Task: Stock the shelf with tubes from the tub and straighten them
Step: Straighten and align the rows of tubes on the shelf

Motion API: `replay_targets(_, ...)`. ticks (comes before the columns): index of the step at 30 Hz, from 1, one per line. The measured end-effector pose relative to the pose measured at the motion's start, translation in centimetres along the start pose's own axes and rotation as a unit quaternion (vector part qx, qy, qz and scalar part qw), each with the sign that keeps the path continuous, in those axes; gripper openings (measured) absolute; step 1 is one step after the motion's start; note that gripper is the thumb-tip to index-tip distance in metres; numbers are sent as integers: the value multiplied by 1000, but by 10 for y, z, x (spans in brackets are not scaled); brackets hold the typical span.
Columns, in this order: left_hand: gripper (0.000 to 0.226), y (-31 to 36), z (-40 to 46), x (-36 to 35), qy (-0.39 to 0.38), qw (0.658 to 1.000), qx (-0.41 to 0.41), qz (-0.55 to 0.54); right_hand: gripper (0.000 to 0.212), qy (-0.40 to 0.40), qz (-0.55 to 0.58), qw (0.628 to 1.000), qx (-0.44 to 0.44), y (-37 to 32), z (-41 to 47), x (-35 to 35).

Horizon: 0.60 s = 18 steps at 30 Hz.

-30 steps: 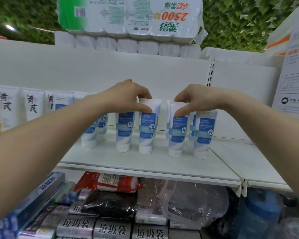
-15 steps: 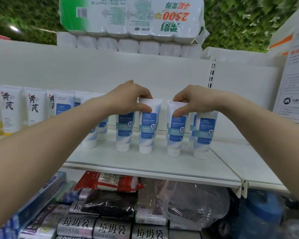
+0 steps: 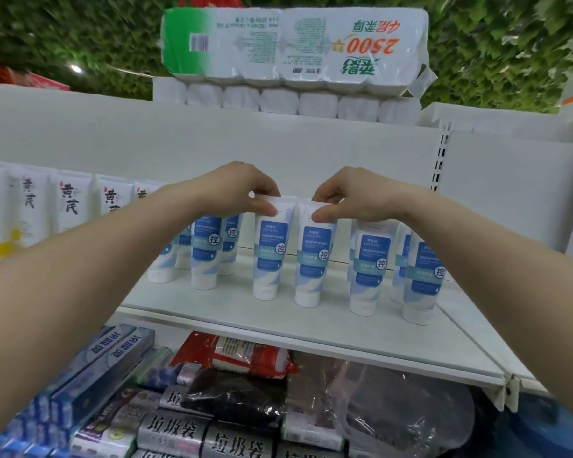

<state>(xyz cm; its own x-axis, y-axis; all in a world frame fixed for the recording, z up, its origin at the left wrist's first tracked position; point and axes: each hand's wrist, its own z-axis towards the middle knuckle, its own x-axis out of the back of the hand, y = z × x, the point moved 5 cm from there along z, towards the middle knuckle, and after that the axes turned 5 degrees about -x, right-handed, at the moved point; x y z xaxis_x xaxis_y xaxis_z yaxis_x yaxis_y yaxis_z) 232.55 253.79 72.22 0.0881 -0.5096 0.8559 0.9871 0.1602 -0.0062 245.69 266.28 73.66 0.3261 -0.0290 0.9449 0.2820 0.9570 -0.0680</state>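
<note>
Both hands reach over the white shelf (image 3: pixel 311 328), each pinching the crimped top of one upright blue-and-white tube. The left hand (image 3: pixel 239 190) pinches the left tube (image 3: pixel 271 252) between thumb and curled fingers, and the right hand (image 3: pixel 348 196) pinches the right tube (image 3: pixel 313 259) the same way; the two tubes stand cap-down just beside each other near the middle of the shelf, apart by a narrow gap. At 3 o'clock from them stand more matching tubes (image 3: pixel 368 269), with the outermost tube (image 3: pixel 422 279) nearest the shelf's front edge. At 9 o'clock another group of the same tubes (image 3: pixel 205 252) stands partly hidden behind the left forearm. Farther toward 9 o'clock, a row of white tubes with dark characters (image 3: pixel 70 206) lines the back of the shelf. At 12 o'clock, on top of the shelving, lies a wrapped pack of toilet rolls (image 3: pixel 295 47) printed upside down, resting on a lower row of rolls. At 6 o'clock, under the shelf, lie a red packet (image 3: pixel 242 358), dark bags, silver rolls with black characters (image 3: pixel 209 438) and blue boxes (image 3: pixel 106 368).
</note>
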Motion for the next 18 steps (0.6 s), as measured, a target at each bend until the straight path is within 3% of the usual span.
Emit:
replay_targets(5, 16, -3, -1, -1, -20, 999, 2, -37, 15, -13, 3, 1000, 11, 0, -1, 4)
replay_targets(12, 22, 0, -8, -1, -20, 999, 21, -46, 24, -13, -2, 1000, 13, -1, -3, -1)
replay_targets(15, 30, 1, -18, 3, 41, 999, 11, -9, 32, -13, 0, 1000, 7, 3, -2, -4)
replay_targets(18, 34, 6, -36, 13, 131, 990, -7, 42, 37, 58, 10, 998, 25, 0, -7, -1)
